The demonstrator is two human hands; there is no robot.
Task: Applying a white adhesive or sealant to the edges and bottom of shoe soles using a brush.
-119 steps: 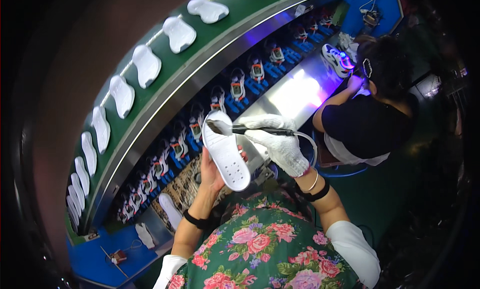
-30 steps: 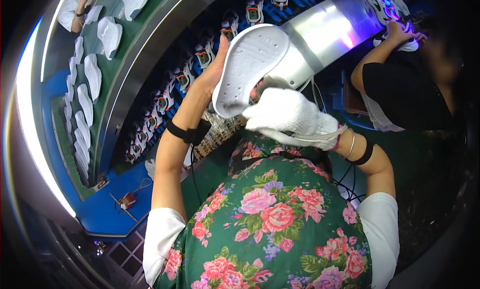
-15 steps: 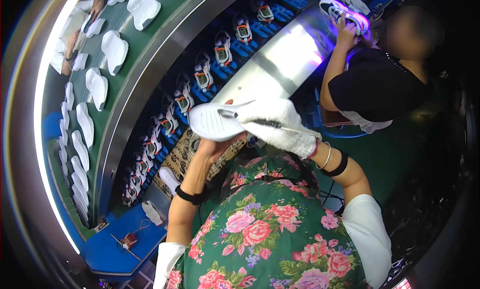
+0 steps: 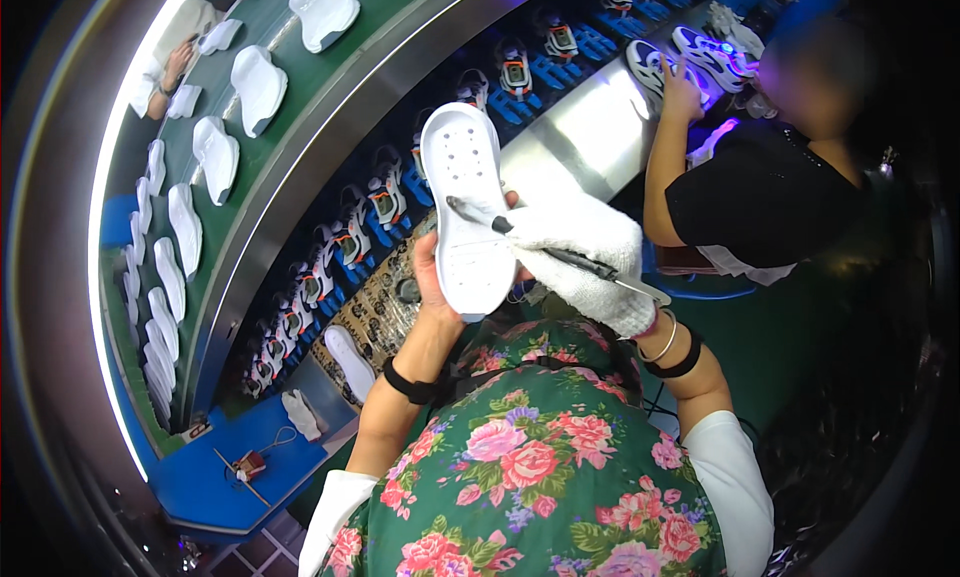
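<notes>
the white shoe sole (image 4: 470, 252) is held up in front of the apron, raised toward the head camera, its inner face showing. its long axis runs nearly straight away from the body, with the end pierced by round holes farther off and the ridged end nearer. the bare left hand (image 4: 432, 282) cradles it from beneath, clamped round it: the thumb lies along the left edge, and fingertips show past the right edge.

the right hand (image 4: 592, 235), in a white knit glove, is closed on a black-handled brush (image 4: 588, 264). the sole lies just to the left of this hand. the brush comes in across the sole's long axis, tip toward the left and slightly away from the body, with the dark bristles over its waist. whether they press on it or hover barely above, i cannot tell for certain. the left hand sits closer to the ridged end; the gloved one is nearer the right edge.

beyond to the left, more white soles lie along a green conveyor belt (image 4: 310, 87). a row of shoe uppers (image 4: 385, 192) stands past the sole, and at right a co-worker's hand (image 4: 685, 92) touches a sneaker (image 4: 645, 62).
</notes>
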